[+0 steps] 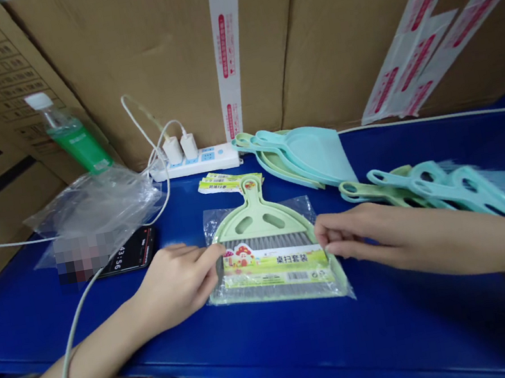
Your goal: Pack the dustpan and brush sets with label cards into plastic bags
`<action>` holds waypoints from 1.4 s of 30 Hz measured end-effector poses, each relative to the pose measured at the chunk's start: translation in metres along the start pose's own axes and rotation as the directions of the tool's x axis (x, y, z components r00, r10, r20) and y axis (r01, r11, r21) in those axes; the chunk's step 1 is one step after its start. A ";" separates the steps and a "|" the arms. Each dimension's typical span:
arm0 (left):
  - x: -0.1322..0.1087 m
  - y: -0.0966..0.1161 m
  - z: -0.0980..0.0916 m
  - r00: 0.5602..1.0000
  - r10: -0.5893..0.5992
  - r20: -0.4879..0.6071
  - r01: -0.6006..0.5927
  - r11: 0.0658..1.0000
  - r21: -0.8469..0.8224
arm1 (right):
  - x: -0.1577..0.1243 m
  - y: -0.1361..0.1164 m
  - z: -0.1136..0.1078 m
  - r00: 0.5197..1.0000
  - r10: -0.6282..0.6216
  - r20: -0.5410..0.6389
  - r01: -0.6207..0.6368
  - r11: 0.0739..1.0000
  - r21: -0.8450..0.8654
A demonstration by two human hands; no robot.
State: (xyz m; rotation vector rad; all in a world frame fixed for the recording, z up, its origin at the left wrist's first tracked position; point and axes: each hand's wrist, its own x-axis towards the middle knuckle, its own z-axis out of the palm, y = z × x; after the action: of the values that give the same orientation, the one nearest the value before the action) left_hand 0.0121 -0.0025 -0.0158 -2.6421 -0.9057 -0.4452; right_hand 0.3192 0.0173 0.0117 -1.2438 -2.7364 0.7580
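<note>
Cardboard boxes (160,55) stand along the back edge of our blue surface (259,337). We locate the bagged green dustpan set (269,244) between back and front edges. Our left hand (182,276) pinches its left side; our right hand (363,234), fingers curled narrow, grips its right.

2 bare hands (184,278) (365,233), slim uncovered fingers (206,264), 2 slender forearms (101,343), bare where visible

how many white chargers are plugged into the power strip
2: a left charger and, just right of it, a second charger, both on the power strip. More could be hidden behind them.
</note>
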 end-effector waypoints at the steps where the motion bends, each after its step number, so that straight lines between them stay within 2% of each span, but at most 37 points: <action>1: 0.000 0.000 0.000 1.000 -0.003 0.003 0.003 1.000 0.000 | 0.001 0.001 0.001 0.999 0.013 0.029 -0.014 1.000 0.026; 3: -0.001 0.000 0.001 1.000 -0.007 0.005 0.007 1.000 -0.003 | 0.003 0.003 0.005 0.993 0.025 0.116 -0.035 0.996 0.086; 5: -0.001 0.000 0.001 1.000 -0.004 0.002 0.004 1.000 -0.009 | 0.005 0.006 0.007 0.991 0.041 0.128 -0.054 0.994 0.098; 20: 0.000 0.000 0.000 1.000 0.016 -0.004 -0.016 1.000 -0.020 | 0.003 0.007 0.008 0.991 0.034 0.130 -0.051 0.990 0.131; 25: 0.002 0.001 0.000 0.999 0.030 -0.020 -0.030 1.000 0.001 | 0.003 0.003 0.010 0.997 0.006 0.082 -0.010 0.999 0.042; 31: 0.000 -0.001 0.000 0.999 0.044 -0.010 -0.044 0.999 0.009 | 0.005 -0.013 0.016 0.992 -0.122 -0.036 0.120 0.992 -0.035; 36: -0.001 0.001 0.000 0.999 0.036 -0.026 -0.036 0.999 0.013 | 0.006 -0.018 0.022 0.946 -0.304 -0.109 0.302 0.953 -0.033; 40: 0.002 0.003 -0.004 0.996 0.031 -0.078 -0.028 0.999 0.039 | 0.008 -0.015 0.027 0.937 -0.333 -0.106 0.323 0.941 -0.098; 42: 0.003 0.004 -0.006 0.994 0.087 -0.059 -0.087 0.996 0.001 | 0.009 -0.015 0.027 0.936 -0.335 -0.105 0.323 0.939 -0.115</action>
State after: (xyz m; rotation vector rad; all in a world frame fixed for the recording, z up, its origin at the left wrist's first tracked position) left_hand 0.0158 -0.0063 -0.0099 -2.6430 -0.7698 -0.4997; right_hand 0.2961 0.0037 -0.0070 -0.7773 -2.7993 0.5026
